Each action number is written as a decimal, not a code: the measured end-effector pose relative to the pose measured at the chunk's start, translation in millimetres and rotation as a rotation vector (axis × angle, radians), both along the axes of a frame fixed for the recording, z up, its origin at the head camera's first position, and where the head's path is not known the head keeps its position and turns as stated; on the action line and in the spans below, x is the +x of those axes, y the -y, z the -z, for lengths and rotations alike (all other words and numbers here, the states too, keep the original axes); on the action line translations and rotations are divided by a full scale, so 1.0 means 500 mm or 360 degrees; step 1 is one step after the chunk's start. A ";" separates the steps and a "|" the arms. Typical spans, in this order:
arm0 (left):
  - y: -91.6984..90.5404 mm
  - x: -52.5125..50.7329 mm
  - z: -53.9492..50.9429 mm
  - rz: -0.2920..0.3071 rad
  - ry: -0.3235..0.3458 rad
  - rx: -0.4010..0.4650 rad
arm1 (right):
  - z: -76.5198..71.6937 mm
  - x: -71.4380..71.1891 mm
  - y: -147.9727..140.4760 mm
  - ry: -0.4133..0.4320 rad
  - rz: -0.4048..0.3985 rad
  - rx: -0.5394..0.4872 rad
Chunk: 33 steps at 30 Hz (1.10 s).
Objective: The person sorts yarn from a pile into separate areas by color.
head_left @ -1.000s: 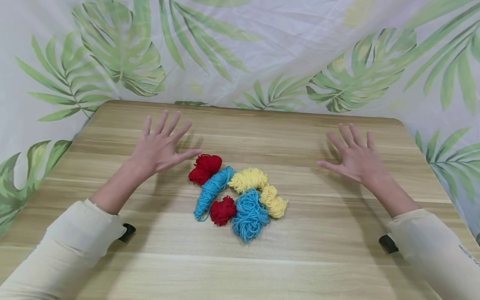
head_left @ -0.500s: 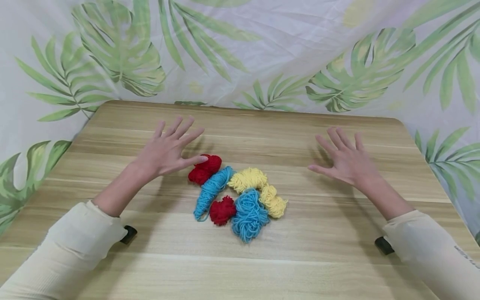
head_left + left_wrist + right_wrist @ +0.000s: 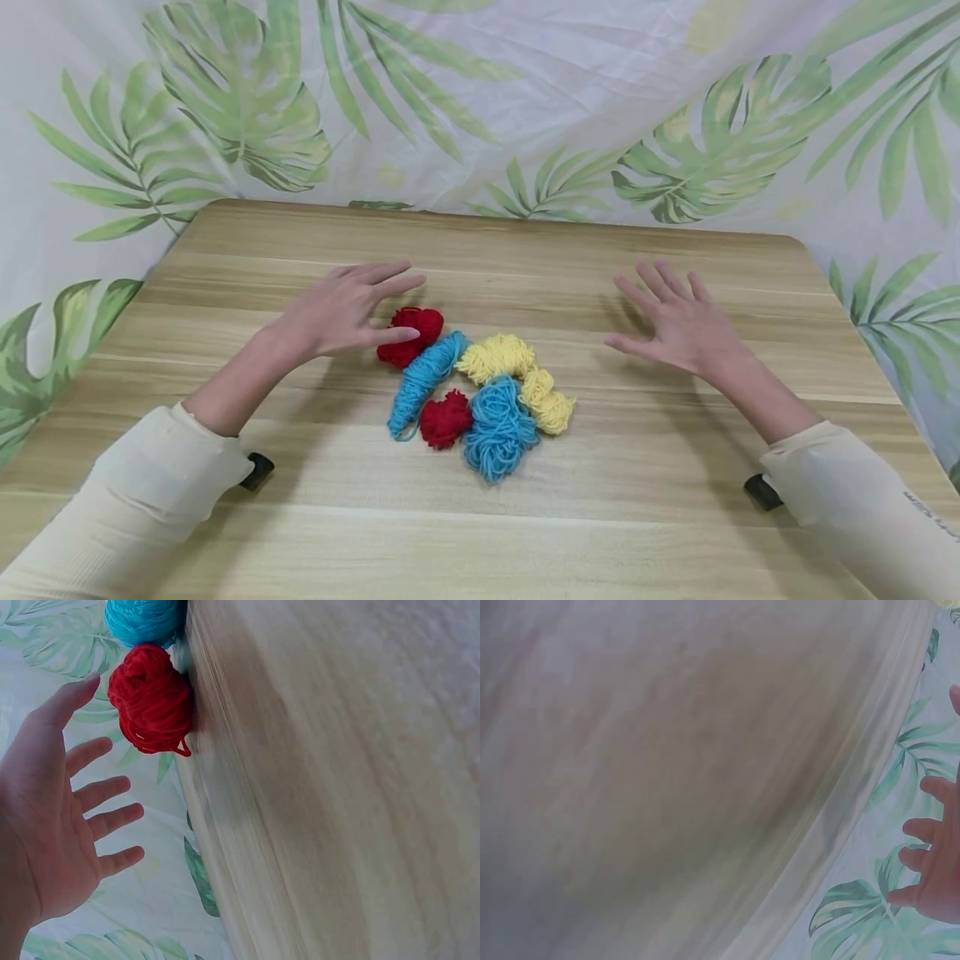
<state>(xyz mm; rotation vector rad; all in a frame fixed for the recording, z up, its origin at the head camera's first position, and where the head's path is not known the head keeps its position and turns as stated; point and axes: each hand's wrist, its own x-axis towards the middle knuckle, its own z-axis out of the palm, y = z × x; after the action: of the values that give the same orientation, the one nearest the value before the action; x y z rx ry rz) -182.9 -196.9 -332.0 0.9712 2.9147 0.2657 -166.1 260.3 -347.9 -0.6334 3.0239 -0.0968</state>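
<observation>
Several bundles of yarn lie in a cluster at the middle of the table. My left hand [image 3: 330,312] hovers beside the upper red yarn [image 3: 423,323], its thumb passing in front of it in the head view. In the left wrist view a gap shows between the thumb and that red yarn [image 3: 152,701]. A long blue yarn bundle [image 3: 426,379] lies against it, with a smaller red one [image 3: 446,420], a thick blue one [image 3: 498,429] and two yellow ones [image 3: 497,357] alongside. To the right of the cluster, my right hand [image 3: 686,325] is held above the table, fingers spread, holding nothing.
The wooden table [image 3: 480,550] has rounded far corners. Behind it hangs a white cloth [image 3: 555,92] printed with green leaves. Small black pieces [image 3: 258,472] show under both sleeve cuffs.
My left hand has moved right and lower, its thumb now over the upper red yarn and its fingers closer together. My right hand has come inward to the left. The yarn has not moved.
</observation>
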 end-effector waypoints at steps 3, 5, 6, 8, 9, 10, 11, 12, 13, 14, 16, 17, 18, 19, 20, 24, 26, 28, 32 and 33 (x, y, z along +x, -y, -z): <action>-0.002 -0.001 0.001 0.0032 -0.0006 0.0019 | 0.000 0.001 0.006 -0.0005 -0.0015 -0.0010; -0.003 -0.002 0.002 0.0065 -0.0026 0.0033 | 0.000 0.001 0.009 -0.0004 -0.0025 -0.0020; -0.003 -0.002 0.003 0.0080 -0.0032 0.0043 | 0.000 0.001 0.010 -0.0007 -0.0029 -0.0021; -0.004 -0.002 0.005 0.0109 -0.0044 0.0060 | -0.001 0.001 0.013 -0.0013 -0.0040 -0.0032; -0.004 -0.001 0.005 0.0124 -0.0049 0.0070 | -0.001 0.001 0.014 -0.0014 -0.0045 -0.0035; -0.005 -0.001 0.005 0.0135 -0.0049 0.0080 | -0.002 0.001 0.015 -0.0016 -0.0050 -0.0042; -0.006 0.000 0.006 0.0140 -0.0046 0.0090 | -0.002 0.002 0.017 -0.0019 -0.0054 -0.0049; -0.007 0.000 0.006 0.0140 -0.0042 0.0093 | -0.004 0.004 0.019 -0.0020 -0.0057 -0.0058; -0.008 0.001 0.007 0.0140 -0.0034 0.0096 | -0.004 0.004 0.021 -0.0018 -0.0062 -0.0065; -0.009 0.002 0.006 0.0144 -0.0025 0.0106 | -0.004 0.005 0.023 -0.0016 -0.0066 -0.0071; -0.010 0.004 0.007 0.0147 0.0005 0.0118 | -0.005 0.008 0.027 -0.0014 -0.0071 -0.0085; -0.011 0.005 0.006 0.0150 0.0026 0.0125 | -0.005 0.009 0.029 -0.0011 -0.0075 -0.0084; -0.012 0.006 0.006 0.0159 0.0051 0.0135 | -0.004 0.009 0.032 -0.0008 -0.0080 -0.0088; -0.012 0.007 0.006 0.0171 0.0078 0.0153 | -0.003 0.009 0.034 -0.0008 -0.0087 -0.0087; -0.012 0.008 0.007 0.0183 0.0106 0.0171 | -0.001 0.009 0.035 -0.0011 -0.0094 -0.0087; -0.012 0.008 0.009 0.0246 0.0190 0.0223 | 0.004 0.008 0.044 -0.0019 -0.0133 -0.0105; -0.011 0.007 0.011 0.0271 0.0213 0.0236 | 0.006 0.007 0.048 -0.0027 -0.0158 -0.0123; -0.010 0.007 0.012 0.0279 0.0225 0.0238 | 0.008 0.006 0.053 -0.0036 -0.0187 -0.0155; -0.009 0.008 0.012 0.0264 0.0253 0.0237 | 0.008 0.007 0.063 -0.0040 -0.0237 -0.0220; -0.009 0.008 0.011 0.0257 0.0260 0.0234 | 0.009 0.007 0.065 -0.0045 -0.0251 -0.0235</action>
<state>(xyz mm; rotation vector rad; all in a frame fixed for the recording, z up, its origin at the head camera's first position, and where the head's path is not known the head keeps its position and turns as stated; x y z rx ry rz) -178.8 -192.2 -337.8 1.1398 2.6830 0.5287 -162.6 227.8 -352.2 -0.8893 2.9997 -0.3095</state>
